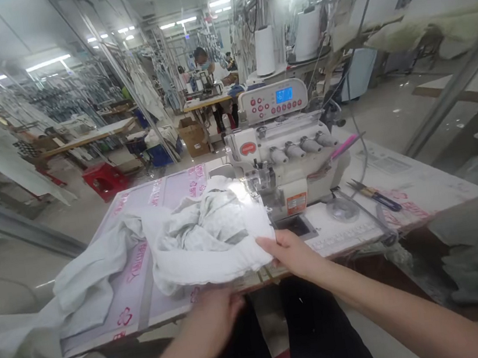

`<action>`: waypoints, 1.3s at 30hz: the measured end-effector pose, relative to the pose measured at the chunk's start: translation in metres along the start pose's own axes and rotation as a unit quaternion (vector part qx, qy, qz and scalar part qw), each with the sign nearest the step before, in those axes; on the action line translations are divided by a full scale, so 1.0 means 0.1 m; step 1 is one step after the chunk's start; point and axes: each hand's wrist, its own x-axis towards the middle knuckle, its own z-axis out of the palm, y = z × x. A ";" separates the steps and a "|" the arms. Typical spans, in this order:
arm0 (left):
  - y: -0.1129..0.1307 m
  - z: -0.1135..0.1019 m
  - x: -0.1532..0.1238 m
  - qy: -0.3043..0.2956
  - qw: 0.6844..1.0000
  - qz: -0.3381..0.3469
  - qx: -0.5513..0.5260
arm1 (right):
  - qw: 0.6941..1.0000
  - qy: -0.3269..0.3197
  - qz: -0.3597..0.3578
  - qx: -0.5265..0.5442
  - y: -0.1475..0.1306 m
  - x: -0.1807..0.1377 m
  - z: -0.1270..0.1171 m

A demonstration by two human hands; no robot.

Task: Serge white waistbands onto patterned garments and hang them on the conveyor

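A white garment [214,261] lies bunched on the sewing table, its wide band looped under the lit needle area of an overlock machine [288,155]. My right hand [290,251] pinches the band's near right edge between thumb and fingers, just in front of the machine. Below the table's front edge, close under the garment, is my left hand [217,317], smeared by motion. Whether its fingers hold anything cannot be made out. The rest of the garment trails left across the tabletop [153,296].
Thread snips [375,195] lie right of the machine near a round clear dish [342,210]. White thread cones [265,51] stand behind it. A red stool [104,181] and cardboard box [193,138] are on the floor. A co-worker [218,71] sits at another machine.
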 end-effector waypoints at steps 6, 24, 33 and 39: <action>0.36 -0.17 0.13 0.185 0.978 0.002 -0.094 | 0.999 0.007 -0.026 -0.017 -0.01 0.02 0.02; 0.20 0.18 0.33 0.110 0.968 0.037 -0.223 | 0.980 0.165 -0.065 0.089 0.11 0.20 0.01; 0.02 -0.01 0.44 0.175 0.970 0.007 -0.166 | 0.998 0.011 -0.047 0.032 0.13 -0.14 0.14; -0.30 -0.13 0.58 0.169 0.980 -0.087 0.057 | 0.998 0.008 -0.053 0.012 0.09 -0.15 0.15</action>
